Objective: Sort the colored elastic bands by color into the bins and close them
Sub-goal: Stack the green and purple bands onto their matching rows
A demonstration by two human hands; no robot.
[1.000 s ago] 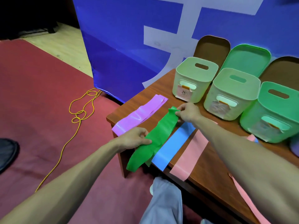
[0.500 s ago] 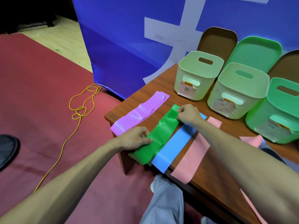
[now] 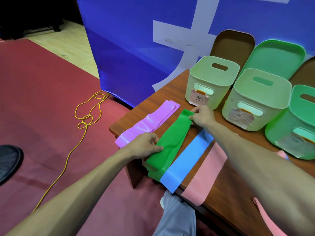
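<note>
A green elastic band [image 3: 172, 142] lies stretched across the corner of the wooden table [image 3: 226, 198]. My left hand [image 3: 144, 146] pinches its near part, and my right hand [image 3: 202, 116] pinches its far end. A purple band [image 3: 150, 123] lies to its left. A blue band [image 3: 187, 159] and a pink band [image 3: 206, 174] lie to its right, both overhanging the table edge. Three open bins stand behind: a pale green one [image 3: 211, 82], a second pale green one [image 3: 257, 99] and a brighter green one [image 3: 294, 123].
Lids lean on the blue banner behind the bins: a brown lid [image 3: 233, 46] and a green lid [image 3: 276, 58]. Another pink band [image 3: 267, 218] hangs at the lower right. A yellow cord [image 3: 85, 120] lies on the red carpet, and a dark shoe [image 3: 8, 160] at the left.
The green band now lies flatter and straighter on the table, with less of it hanging over the near edge. Both hands have kept their hold on it.
</note>
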